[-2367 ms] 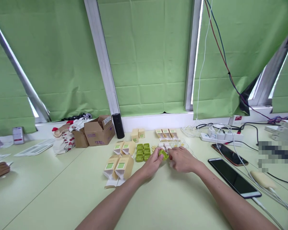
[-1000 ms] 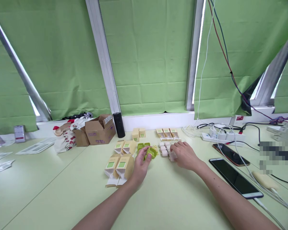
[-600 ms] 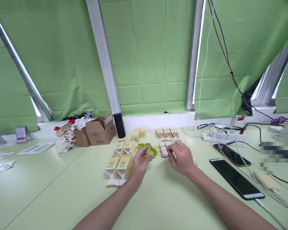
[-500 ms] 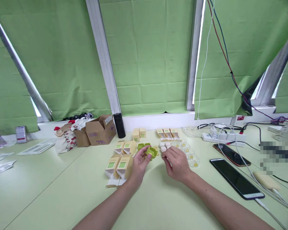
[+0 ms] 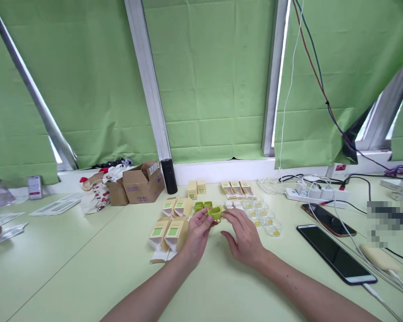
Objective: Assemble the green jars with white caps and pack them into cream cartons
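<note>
Between the thumb and fingers of my left hand (image 5: pixel 198 232) is a small green square plastic case (image 5: pixel 215 213), held above the table. My right hand (image 5: pixel 244 235) is at the case's right side, fingertips against or just beside it; its thumb stands apart from the fingers. More green cases (image 5: pixel 203 205) lie just behind my left hand. Small white pieces (image 5: pixel 233 204) sit behind my right hand, partly hidden by it. Clear plastic shells with yellow centres (image 5: pixel 262 214) are spread to its right. Open beige cartons with green squares (image 5: pixel 168 230) lie beside my left hand.
More beige cartons (image 5: pixel 237 188) stand farther back. A brown cardboard box (image 5: pixel 143 184), a black cylinder (image 5: pixel 169 176) and a cloth bag (image 5: pixel 96 197) are at the back left. At right lie phones (image 5: pixel 336 252), cables and a power strip (image 5: pixel 315 197).
My right hand has moved left to the green case, and its thumb has spread from the fingers. My left hand still holds the case, which has turned slightly. The view shifted a little.
</note>
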Demonstrator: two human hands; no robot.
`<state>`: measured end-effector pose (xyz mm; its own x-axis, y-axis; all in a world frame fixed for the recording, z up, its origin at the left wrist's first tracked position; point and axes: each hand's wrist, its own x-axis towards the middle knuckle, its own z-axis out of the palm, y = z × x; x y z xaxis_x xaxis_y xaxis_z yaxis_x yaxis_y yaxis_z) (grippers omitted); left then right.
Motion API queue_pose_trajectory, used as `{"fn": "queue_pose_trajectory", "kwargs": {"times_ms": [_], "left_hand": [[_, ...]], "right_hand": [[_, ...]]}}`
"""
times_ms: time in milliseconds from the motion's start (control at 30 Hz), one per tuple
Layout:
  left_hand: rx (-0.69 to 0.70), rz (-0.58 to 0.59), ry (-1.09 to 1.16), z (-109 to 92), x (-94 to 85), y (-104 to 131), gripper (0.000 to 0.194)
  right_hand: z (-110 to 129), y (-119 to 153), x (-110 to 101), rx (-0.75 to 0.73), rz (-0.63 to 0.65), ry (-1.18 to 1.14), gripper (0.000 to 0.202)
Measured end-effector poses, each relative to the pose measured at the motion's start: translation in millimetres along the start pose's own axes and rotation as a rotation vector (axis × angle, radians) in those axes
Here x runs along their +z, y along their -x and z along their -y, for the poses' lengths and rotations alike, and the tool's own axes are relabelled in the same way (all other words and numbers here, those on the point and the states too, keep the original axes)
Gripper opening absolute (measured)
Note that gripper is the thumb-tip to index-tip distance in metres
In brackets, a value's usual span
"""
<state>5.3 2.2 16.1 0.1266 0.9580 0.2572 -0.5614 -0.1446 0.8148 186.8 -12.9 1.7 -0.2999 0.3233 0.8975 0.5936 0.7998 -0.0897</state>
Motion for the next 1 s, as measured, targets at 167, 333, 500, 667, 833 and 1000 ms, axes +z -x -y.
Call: {"fn": "queue_pose_trajectory", "kwargs": {"times_ms": [167,333,500,667,833,1000], "left_hand": [[-0.062,0.035,-0.014,0.0,3.7,2.6,0.039],[-0.100,0.062,-0.067,-1.7,10.5,7.1,0.040],[-0.132,0.138,-0.163,5.0,13.3,9.2,0.052],[-0.131,0.164,-0.250,9.2,12.1,8.5,0.062],[-0.112,0.177,-0.305,8.1,12.3,8.7,0.068],[-0.120,0.196,-0.327,9.6,12.0,9.4,0.063]], "right_hand": [[0.8,0.0,0.9,0.021,-0.019,-0.019,0.055],[-0.1,-0.7,1.1,0.067,-0.022,-0.082,0.052],[-2.6,1.1,3.2,0.118,-0.045,-0.110,0.049],[-5.1,3.5,4.8,0.192,-0.032,-0.128,0.052],[-3.9,1.9,3.1,0.221,-0.011,-0.136,0.051],[-3.3,1.3,2.2,0.244,-0.027,-0.153,0.051]]}}
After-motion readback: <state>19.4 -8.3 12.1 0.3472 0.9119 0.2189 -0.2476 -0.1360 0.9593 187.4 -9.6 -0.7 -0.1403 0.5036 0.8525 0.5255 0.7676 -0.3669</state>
